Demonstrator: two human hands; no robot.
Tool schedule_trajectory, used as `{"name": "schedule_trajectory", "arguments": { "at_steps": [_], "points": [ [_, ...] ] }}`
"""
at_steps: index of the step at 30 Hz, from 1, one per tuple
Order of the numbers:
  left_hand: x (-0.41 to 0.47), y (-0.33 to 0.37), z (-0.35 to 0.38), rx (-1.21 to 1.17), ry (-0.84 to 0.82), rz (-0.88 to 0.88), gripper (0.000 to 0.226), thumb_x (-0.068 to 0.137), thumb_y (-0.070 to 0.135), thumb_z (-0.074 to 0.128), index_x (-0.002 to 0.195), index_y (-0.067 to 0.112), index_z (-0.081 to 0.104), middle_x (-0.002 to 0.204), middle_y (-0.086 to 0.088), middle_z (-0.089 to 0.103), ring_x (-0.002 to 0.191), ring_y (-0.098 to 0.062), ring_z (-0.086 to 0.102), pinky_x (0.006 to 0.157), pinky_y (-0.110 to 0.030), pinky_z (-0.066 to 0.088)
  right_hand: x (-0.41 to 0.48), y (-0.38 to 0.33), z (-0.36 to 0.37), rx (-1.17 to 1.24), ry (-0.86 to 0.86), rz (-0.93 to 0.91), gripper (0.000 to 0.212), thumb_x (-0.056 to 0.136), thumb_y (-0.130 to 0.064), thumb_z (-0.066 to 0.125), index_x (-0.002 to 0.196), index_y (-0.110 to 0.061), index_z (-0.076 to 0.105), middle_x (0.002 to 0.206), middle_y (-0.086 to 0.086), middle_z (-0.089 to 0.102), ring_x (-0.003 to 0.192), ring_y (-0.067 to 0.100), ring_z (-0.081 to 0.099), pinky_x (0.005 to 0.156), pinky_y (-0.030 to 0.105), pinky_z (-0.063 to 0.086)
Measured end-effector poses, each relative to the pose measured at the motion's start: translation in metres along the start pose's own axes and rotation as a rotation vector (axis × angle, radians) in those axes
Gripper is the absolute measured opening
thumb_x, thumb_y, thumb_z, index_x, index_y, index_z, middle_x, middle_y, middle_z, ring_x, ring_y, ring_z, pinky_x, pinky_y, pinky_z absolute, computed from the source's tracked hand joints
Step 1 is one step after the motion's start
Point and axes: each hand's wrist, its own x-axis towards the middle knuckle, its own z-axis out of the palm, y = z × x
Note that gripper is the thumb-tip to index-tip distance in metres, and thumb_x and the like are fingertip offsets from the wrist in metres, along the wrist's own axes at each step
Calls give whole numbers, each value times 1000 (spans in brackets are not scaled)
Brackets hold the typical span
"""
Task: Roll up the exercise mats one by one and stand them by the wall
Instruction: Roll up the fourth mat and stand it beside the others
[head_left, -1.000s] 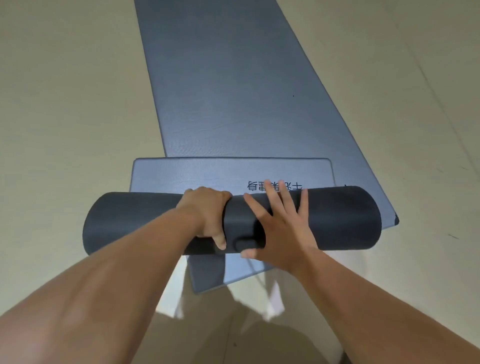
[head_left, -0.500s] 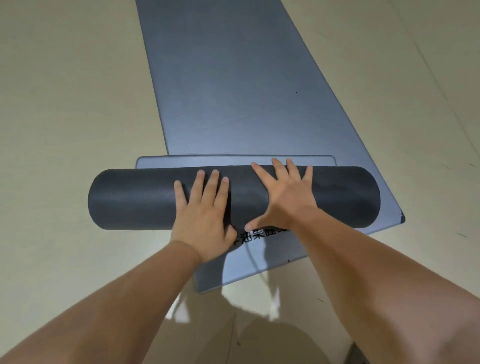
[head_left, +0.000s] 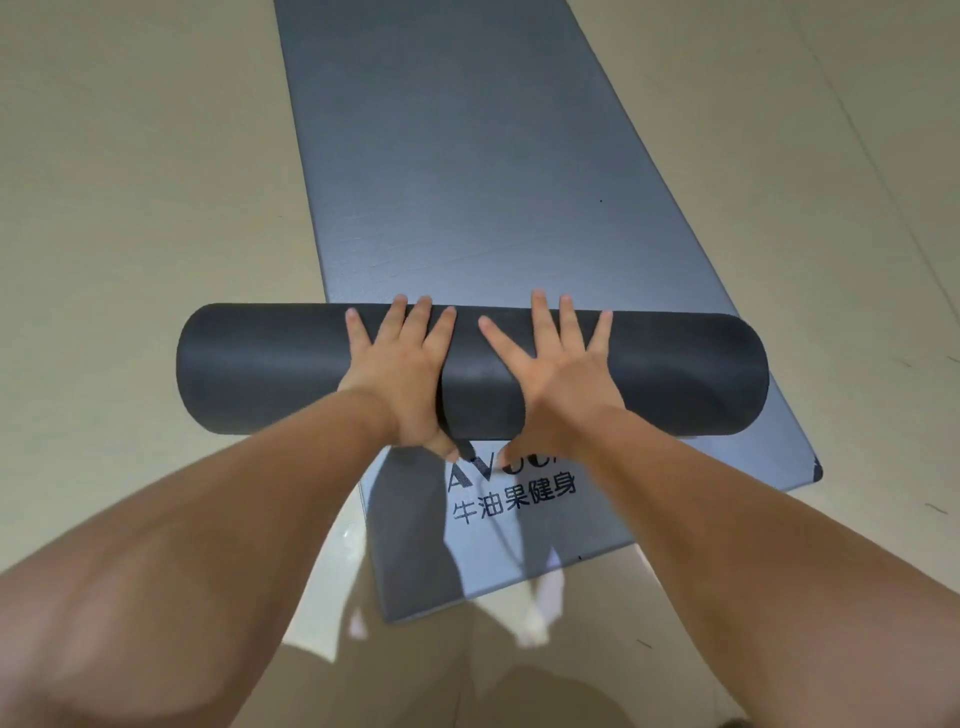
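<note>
Now pressed flat on top of the dark rolled mat (head_left: 260, 371): left hand (head_left: 402, 374) and right hand (head_left: 558, 374), fingers straight and spread, gripping nothing. Pushed farther along the grey flat mat (head_left: 467, 156) than half a second ago — more printed lettering (head_left: 514, 499) uncovered on the near side. Underneath, beige floor (head_left: 130, 182).

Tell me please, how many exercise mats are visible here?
2. One dark rolled mat lies crosswise on top; one blue-grey flat mat lies beneath it, stretching away. Others may be out of view.
</note>
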Motion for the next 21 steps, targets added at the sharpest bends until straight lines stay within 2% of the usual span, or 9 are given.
{"name": "schedule_trajectory", "arguments": {
  "at_steps": [2,5,6,10,13,15,17,18,21],
  "points": [
    [18,-8,-9,-32,-28,20,167,35,91,74,160,23,-13,170,-6,-6,156,-31,-11,117,-72,-3,17,7,-8,-3,-12,-16,159,49,-94,74,155,-43,-33,169,23,-24,156,52,-16,116,81,0],
    [38,-15,-13,-32,-22,34,163,39,91,73,161,25,-13,171,-4,-1,157,-30,-8,119,-70,0,26,8,-2,-114,22,-200,152,56,-95,69,155,-43,-33,170,20,-24,156,50,-16,113,83,0],
    [44,-17,-13,-26,-18,36,162,39,91,72,161,26,-12,171,-4,0,157,-29,-6,120,-70,1,28,5,2,-133,14,-210,150,58,-94,69,154,-43,-35,170,21,-23,157,50,-15,113,83,0],
    [62,-23,-16,-61,-9,51,160,38,91,72,161,27,-8,171,-1,2,157,-27,-1,120,-68,2,53,-4,-2,-67,-19,-49,158,54,-89,77,154,-41,-36,170,25,-16,157,51,-7,118,78,6],
    [70,-28,-19,-57,26,76,158,40,91,70,162,25,-6,171,-2,-1,157,-26,0,121,-67,3,68,-1,-11,-51,-79,-39,159,52,-84,82,157,-40,-30,171,26,-2,158,47,5,120,74,12],
    [68,-34,-17,-17,67,90,154,44,97,60,161,25,-9,171,-4,-2,157,-27,0,121,-66,2,74,2,-16,-56,-115,-64,157,53,-82,83,159,-40,-26,169,26,10,156,44,16,119,71,18],
    [58,-38,-10,42,156,86,142,52,102,41,161,25,-8,170,-9,5,156,-30,7,121,-66,5,81,6,-22,-42,-132,-95,154,54,-80,83,161,-39,-20,160,23,29,147,39,33,116,64,28],
    [50,-40,-5,50,228,72,134,58,101,34,162,24,-2,169,-12,12,154,-33,15,120,-65,10,85,9,-26,-17,-132,-111,152,53,-78,84,162,-39,-15,151,19,40,138,37,41,111,59,34],
    [20,-40,18,11,465,56,103,76,83,42,158,21,30,158,-19,35,136,-43,39,107,-61,32,91,16,-39,90,-139,-126,145,51,-71,85,163,-41,-2,118,7,55,109,30,57,87,44,42]
  ]
}}
